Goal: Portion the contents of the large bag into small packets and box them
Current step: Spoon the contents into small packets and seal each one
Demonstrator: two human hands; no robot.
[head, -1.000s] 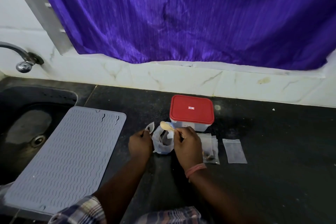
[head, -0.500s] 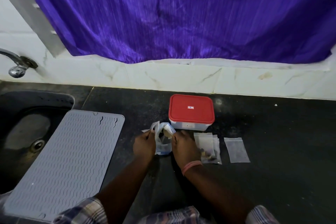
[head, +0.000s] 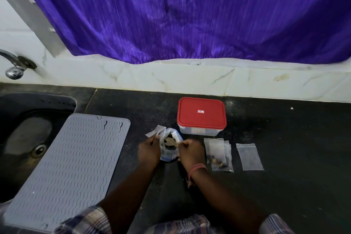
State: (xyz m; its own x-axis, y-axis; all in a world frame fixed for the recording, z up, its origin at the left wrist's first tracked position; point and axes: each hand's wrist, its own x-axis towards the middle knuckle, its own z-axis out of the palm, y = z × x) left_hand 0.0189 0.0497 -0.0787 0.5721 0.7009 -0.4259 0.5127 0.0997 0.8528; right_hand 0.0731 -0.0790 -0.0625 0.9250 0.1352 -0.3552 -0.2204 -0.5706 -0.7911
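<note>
A large clear plastic bag (head: pixel 169 155) with dark and tan pieces inside stands on the black counter between my hands. My left hand (head: pixel 149 151) pinches its left rim, along with a small clear packet (head: pixel 152 133) that sticks up there. My right hand (head: pixel 190 151) pinches the bag's right rim, holding the mouth apart. Right of my right hand lie a few filled small packets (head: pixel 220 155) in a pile. One flat small packet (head: pixel 249 156) lies further right. A clear box with a red lid (head: pixel 201 115), lid on, stands just behind the bag.
A grey ribbed mat (head: pixel 72 165) lies left of the bag, partly over the dark sink (head: pixel 24 138). A tap (head: pixel 14 66) juts from the white tiled wall at far left. A purple curtain (head: pixel 190 15) hangs behind the counter.
A tan piece that my right hand held above the bag's mouth one second ago is now down in the bag. Both hands now pull the rim apart.
</note>
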